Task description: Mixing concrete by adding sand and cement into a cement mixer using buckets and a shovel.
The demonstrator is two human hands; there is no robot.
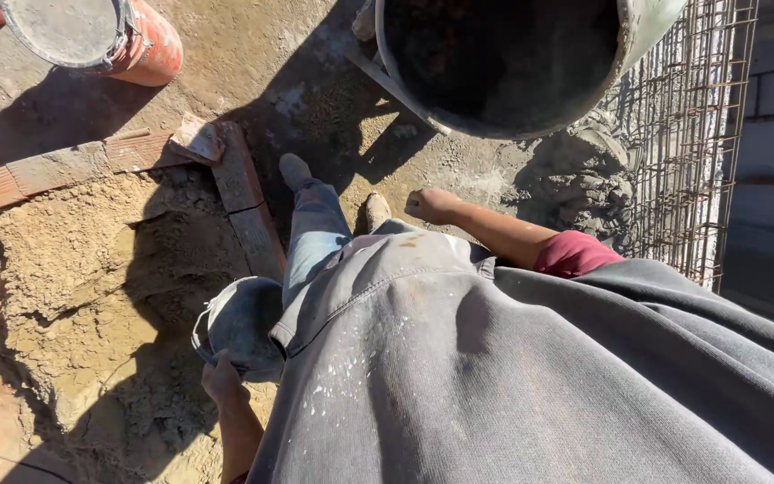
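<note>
My left hand hangs at my side at the lower left, gripping the rim of a grey, mortar-stained bucket that hangs beside my leg over the sand. My right hand is stretched forward from a red sleeve. Its fingers are curled into a fist with nothing visible in it. It is just below the dark mouth of a large mixer drum. My grey sweatshirt fills the lower right, and my legs and shoes point toward the drum.
A pile of sand lies at left, bordered by red bricks. An orange bucket stands at the top left. Wet concrete is heaped under the drum. A rebar mesh cage rises at right.
</note>
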